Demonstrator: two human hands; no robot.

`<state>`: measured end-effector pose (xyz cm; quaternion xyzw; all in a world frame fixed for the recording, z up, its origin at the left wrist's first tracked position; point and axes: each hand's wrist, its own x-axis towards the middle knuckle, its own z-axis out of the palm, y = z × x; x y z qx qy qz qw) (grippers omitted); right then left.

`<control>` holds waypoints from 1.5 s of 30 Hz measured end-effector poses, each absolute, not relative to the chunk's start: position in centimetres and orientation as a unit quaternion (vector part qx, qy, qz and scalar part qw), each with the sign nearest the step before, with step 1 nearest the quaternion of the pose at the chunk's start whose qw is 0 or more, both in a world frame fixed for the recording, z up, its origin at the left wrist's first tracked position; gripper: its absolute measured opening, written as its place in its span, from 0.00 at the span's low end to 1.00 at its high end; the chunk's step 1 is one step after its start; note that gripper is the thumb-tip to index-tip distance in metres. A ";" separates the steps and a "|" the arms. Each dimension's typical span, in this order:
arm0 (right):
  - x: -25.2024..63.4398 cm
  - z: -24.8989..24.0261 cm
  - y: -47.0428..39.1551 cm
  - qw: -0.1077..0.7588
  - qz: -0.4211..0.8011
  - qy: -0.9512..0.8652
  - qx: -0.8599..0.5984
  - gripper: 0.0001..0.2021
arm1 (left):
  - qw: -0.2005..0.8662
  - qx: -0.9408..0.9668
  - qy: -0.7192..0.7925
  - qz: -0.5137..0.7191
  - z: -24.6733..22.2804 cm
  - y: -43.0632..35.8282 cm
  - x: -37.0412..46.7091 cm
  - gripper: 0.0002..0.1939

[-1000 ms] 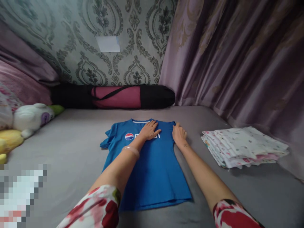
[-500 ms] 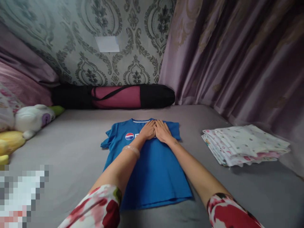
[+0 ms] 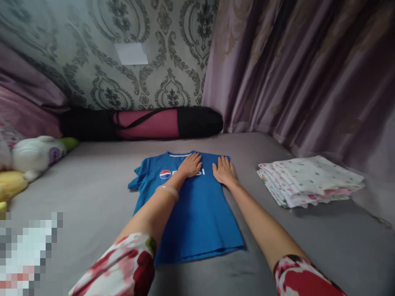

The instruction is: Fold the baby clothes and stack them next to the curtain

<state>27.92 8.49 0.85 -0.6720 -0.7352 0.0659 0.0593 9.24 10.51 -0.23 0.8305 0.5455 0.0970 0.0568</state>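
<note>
A blue T-shirt (image 3: 197, 218) with a round red, white and blue logo and white lettering lies spread face up on the grey bed sheet (image 3: 92, 197), its collar at the far end. My left hand (image 3: 190, 165) rests flat on the chest near the collar, covering part of the lettering. My right hand (image 3: 224, 170) lies flat on the sleeve at the right shoulder, fingers spread. Neither hand grasps the cloth. The sleeve on the left is crumpled in folds.
A stack of folded patterned cloths (image 3: 311, 179) sits to the right. Along the wall lies a black and maroon long bag (image 3: 154, 123). Plush toys (image 3: 37, 154) are at the left, and purple curtains (image 3: 262, 70) hang on the right.
My right hand has slid right, from beside my left hand at the collar out to the sleeve. My left hand stays on the chest. The view has shifted slightly.
</note>
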 end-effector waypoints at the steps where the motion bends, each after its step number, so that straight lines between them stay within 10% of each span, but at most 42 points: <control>1: 28.2 0.8 8.5 0.059 0.060 -0.730 -0.678 0.32 | 0.071 0.829 0.546 0.097 0.0 10.5 9.3 0.29; 17: 18.8 5.3 9.7 0.103 0.036 -0.850 -0.516 0.19 | 0.159 0.482 0.828 0.237 5.1 1.8 -12.7 0.12; 32: 4.9 0.4 7.7 0.130 0.147 -0.872 -0.449 0.30 | 0.216 0.425 0.846 0.239 4.0 3.2 -11.4 0.08; 45: 4.6 0.7 7.1 0.114 0.128 -0.871 -0.461 0.35 | 0.021 0.438 0.877 0.198 1.7 2.6 -10.4 0.18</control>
